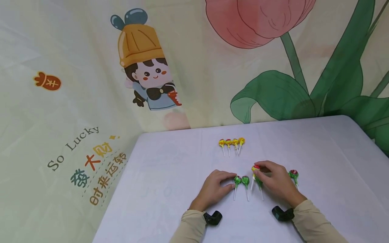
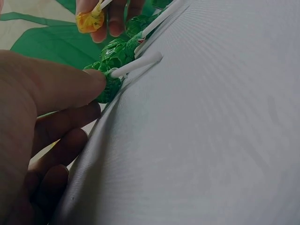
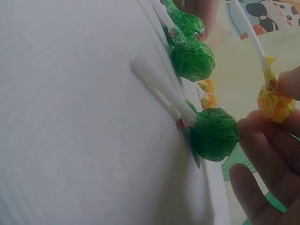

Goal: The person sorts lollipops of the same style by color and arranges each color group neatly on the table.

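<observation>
While I watch through the three cameras, the right hand (image 1: 278, 180) has its thumb and fingers closed round the wrapped ball of a yellow lollipop (image 3: 275, 104), which looks lifted off the table (image 1: 170, 162). The left hand (image 1: 214, 189) pinches the leftmost green lollipop (image 1: 237, 180) between thumb and forefinger. Just beside that lies a second green lollipop (image 1: 245, 180), then a third green lollipop (image 3: 215, 135) close under the right fingers. A fourth green lollipop (image 1: 293, 173) sits beyond the right hand, and four yellow lollipops (image 1: 228, 142) lie in a row farther off.

To handle this well, I'd want a light grip on the yellow ball so the wrapper doesn't twist, with its stick swung clear of the third green one. I'd have the left fingers press only enough to steady their piece, since round sweets roll and could nudge a neighbour.

From the head view I lose part of that third green one behind the right thumb, and I can't tell whether the yellow stick's tip touches anything. The left wrist view hides the forefinger behind the thumb; the right wrist view cuts off the right thumb. Wrapper print is too small to read.
</observation>
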Demonstrator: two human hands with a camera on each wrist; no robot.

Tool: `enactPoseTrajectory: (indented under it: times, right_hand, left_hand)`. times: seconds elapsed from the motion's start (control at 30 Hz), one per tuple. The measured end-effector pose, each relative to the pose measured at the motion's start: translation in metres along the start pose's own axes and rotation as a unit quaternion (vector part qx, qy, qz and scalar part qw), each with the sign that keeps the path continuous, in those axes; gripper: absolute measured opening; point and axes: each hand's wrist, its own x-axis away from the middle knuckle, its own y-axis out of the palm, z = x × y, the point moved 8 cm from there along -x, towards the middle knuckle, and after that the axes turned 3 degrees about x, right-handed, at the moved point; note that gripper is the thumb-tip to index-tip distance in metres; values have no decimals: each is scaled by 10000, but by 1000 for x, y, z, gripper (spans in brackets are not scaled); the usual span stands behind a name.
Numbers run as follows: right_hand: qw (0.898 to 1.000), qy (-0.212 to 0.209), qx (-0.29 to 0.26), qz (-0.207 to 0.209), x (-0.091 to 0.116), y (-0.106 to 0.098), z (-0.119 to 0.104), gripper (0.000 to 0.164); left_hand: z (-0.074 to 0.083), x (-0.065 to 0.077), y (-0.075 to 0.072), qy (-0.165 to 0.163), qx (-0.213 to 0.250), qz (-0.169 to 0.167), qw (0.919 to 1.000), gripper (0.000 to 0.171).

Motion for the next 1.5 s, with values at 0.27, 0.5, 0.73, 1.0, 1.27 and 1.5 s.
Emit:
enactPoseTrajectory:
  times: [0.27,0.5,0.73,1.0,1.27,1.5]
  right_hand:
    - [10000,37,-4,-40,1,1,0,32]
    - [10000,-14,26,-41,1,2,-1,31]
    - [9997,146,-53,-185,-5,-1,-6,32]
    - [9970,417,-236,-614,-11,-2,-6,34]
    - [9924,722,-495,-868,-19,-14,0,38]
    - [9839,959,-1100,-1030,-27,-19,6,41]
  left_hand:
    - [-4,2,1,-207,35,75,9998,37]
    - [0,2,3,-355,117,147,9992,31]
    - [-2,4,1,-390,-16,166,9991,33]
    - [-5,8,1,-324,-34,156,9993,33]
    - [2,4,2,-120,36,175,9998,31]
    - [5,-2,3,75,-41,183,9998,33]
